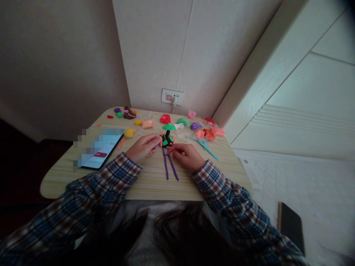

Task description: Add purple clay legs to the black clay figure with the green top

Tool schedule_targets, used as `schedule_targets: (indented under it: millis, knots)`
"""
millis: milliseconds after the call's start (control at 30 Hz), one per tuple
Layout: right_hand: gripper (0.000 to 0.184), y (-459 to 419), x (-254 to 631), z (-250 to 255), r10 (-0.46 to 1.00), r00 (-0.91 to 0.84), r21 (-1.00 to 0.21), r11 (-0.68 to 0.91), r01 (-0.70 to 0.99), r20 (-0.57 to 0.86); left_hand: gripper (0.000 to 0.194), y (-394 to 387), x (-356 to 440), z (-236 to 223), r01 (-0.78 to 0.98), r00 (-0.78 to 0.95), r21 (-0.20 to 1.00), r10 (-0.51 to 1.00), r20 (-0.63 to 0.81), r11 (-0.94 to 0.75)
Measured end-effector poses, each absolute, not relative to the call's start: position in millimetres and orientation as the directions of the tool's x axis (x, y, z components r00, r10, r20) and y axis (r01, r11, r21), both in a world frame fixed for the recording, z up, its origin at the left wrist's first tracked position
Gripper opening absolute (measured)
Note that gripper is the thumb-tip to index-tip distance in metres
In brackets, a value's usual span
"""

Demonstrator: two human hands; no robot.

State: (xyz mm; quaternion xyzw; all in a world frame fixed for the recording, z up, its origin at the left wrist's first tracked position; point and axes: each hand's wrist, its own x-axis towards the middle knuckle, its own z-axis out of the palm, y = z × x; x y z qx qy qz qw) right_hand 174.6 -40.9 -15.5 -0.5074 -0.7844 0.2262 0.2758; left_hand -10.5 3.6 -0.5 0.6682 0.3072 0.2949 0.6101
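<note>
A small clay model (168, 139) stands near the middle of the table, with a green top on a dark stem and a black base marked with green and pink. Just left of it, my left hand (145, 147) is closed on a piece of purple clay that shows between the fingers. Two long purple clay strips (171, 166) run from the model toward me. My right hand (185, 156) has its fingers curled, the fingertips at the upper end of the right strip and close to the model's base.
A phone (100, 149) with a lit screen lies at the left. Yellow clay (129, 133), red clay (165, 118) and other packets line the back. Turquoise plastic tools (206, 147) lie at the right. Behind is a wall socket (172, 96); a dark flat object (291, 225) rests beyond the table.
</note>
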Motion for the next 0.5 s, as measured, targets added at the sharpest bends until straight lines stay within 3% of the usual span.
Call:
schedule_targets:
  millis: [233,500]
  knots:
    - [0.025,-42.8,172.6,-11.7,0.925,-0.333,-0.627,0.371,0.685,0.184,0.023,3.9,-10.5,-3.7,0.084,0.650,0.981,0.756,0.077,-0.172]
    - [0.025,-42.3,173.1,-13.5,0.915,-0.353,-0.613,0.394,0.685,0.194,0.018,2.8,-10.2,-1.6,0.182,0.643,0.962,0.765,0.039,-0.202]
